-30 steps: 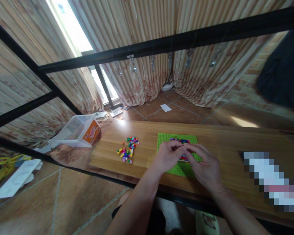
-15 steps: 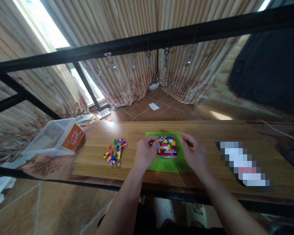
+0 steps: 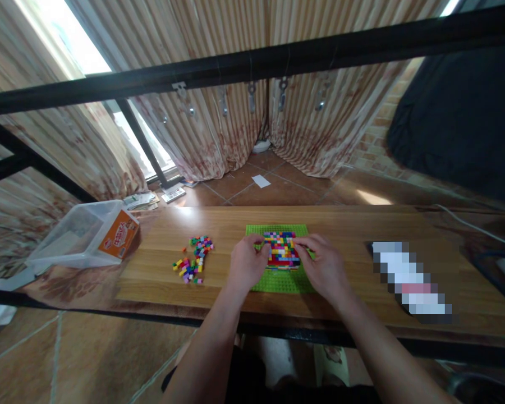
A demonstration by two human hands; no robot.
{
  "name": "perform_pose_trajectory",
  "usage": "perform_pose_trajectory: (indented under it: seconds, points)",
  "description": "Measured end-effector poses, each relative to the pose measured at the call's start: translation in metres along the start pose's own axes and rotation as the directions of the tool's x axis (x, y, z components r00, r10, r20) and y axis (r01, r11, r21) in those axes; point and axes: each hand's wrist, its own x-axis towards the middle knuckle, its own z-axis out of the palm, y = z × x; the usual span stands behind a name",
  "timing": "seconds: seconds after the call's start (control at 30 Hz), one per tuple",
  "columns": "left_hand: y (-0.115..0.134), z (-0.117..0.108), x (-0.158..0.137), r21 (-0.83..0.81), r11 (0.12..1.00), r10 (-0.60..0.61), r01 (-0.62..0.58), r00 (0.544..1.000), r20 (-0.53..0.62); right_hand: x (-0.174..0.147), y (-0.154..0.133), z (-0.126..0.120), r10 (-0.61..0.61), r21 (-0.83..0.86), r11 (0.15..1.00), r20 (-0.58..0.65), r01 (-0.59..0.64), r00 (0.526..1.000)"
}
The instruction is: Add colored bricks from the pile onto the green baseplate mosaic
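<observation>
Hands [image 3: 249,262] flank the brick block [image 3: 283,251], green baseplate [image 3: 280,282] edge nearer.

No word can be read with certainty — the clearest lettering is a row of white, Chinese-looking characters on the orange label [image 3: 118,233] of the clear plastic bin [image 3: 73,238], at 9 o'clock from the middle of the view, too small to make out. Closer in, also near 9 o'clock, a small white box [image 3: 174,194] on the floor [image 3: 219,193] bears dark print, likewise illegible — at 4 o'clock, coarse squares mask an item [image 3: 410,278] and any print on it
</observation>
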Motion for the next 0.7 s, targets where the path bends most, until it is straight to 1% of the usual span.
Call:
perform_pose_trajectory:
  seconds: [0.17,0.27,0.43,0.7]
  points:
    - [0.001,0.000,-0.001,-0.005,1.000,0.000,0.000,1.000,0.007,-0.003,-0.004,0.001,-0.075,-0.090,0.993,0.024,0.077,0.997]
    - [0.003,-0.001,-0.002,-0.013,1.000,0.005,-0.005,1.000,0.009,-0.005,-0.005,0.004,-0.082,-0.127,0.988,0.052,0.088,0.995]
    - [0.003,-0.002,-0.003,-0.002,1.000,0.015,-0.015,1.000,0.014,-0.006,-0.003,0.009,-0.063,-0.172,0.982,0.073,0.075,0.995]
    - [0.000,0.000,-0.003,0.008,0.999,0.031,-0.031,0.999,0.023,-0.007,-0.003,0.013,0.009,-0.158,0.987,0.002,-0.009,1.000]
